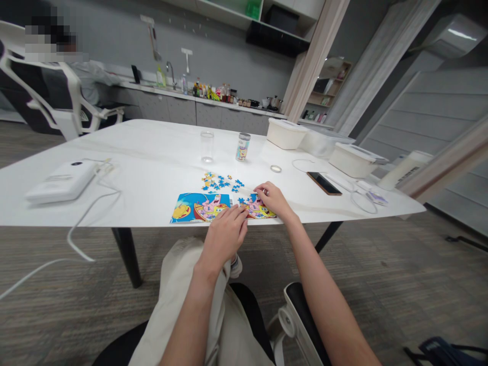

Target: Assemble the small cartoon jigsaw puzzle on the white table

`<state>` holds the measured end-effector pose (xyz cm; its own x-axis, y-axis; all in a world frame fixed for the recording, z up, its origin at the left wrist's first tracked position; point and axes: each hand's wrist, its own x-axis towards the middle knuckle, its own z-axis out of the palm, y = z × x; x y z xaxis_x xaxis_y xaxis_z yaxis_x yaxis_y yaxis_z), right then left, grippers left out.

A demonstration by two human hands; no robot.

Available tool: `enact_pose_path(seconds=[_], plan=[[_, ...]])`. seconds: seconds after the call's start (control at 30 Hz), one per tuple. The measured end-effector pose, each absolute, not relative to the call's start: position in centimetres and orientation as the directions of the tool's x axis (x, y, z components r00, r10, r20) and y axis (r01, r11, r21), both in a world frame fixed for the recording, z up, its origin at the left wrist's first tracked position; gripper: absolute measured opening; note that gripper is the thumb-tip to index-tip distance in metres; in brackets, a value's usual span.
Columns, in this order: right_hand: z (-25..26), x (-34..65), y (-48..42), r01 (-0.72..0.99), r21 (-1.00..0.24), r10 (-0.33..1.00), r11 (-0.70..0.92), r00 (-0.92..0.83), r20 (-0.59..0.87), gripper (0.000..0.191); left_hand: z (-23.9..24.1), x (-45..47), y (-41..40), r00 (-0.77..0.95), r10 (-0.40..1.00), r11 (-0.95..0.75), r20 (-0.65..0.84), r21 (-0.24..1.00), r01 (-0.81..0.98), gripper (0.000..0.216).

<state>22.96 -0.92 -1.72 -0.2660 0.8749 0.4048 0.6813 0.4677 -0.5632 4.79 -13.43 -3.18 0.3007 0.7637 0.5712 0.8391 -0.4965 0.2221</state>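
Note:
On the table's front edge, a partly built jigsaw puzzle (pixel 263 207) with pink and yellow cartoon figures lies beside a printed picture card (pixel 190 207). My left hand (pixel 225 235) rests flat, fingers stretched, over the card's right end and the puzzle's left side. Over the puzzle's upper right part, my right hand (pixel 273 199) has its fingertips bent together at the top edge. Whatever may be between those fingertips is too small to make out. Loose puzzle pieces (pixel 219 182), mostly blue and yellow, are scattered just behind the card.
Farther back stand a clear jar (pixel 207 147), a cartoon-printed can (pixel 243 147) and a ring-shaped lid (pixel 275 168). To the right are a phone (pixel 324 183), cables and white storage boxes (pixel 285 133). A white device (pixel 63 180) with a cord lies left. A person sits beyond.

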Motion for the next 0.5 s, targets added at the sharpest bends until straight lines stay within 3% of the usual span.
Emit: enact_pose_path(seconds=[0.13,0.27,0.37,0.5], plan=[[-0.8,22.3,-0.3,0.688,-0.519,0.852,0.508,-0.309,0.423,0.02,-3.2,4.8,-13.4,0.3,0.767,-0.496,0.567,0.227,0.838,0.032],[1.0,20.3,1.0,0.687,-0.403,0.791,0.605,-0.461,0.402,0.017,-3.2,4.7,-13.4,0.3,0.772,-0.496,0.56,0.237,0.835,0.032],[1.9,18.5,1.8,0.684,-0.332,0.761,0.649,-0.583,0.285,0.013,-3.1,4.8,-13.3,0.294,0.778,-0.487,0.555,0.236,0.841,0.032],[2.1,17.1,2.1,0.72,-0.286,0.774,0.632,-0.602,0.195,0.014,-3.0,4.8,-13.4,0.3,0.78,-0.485,0.549,0.229,0.844,0.033]])
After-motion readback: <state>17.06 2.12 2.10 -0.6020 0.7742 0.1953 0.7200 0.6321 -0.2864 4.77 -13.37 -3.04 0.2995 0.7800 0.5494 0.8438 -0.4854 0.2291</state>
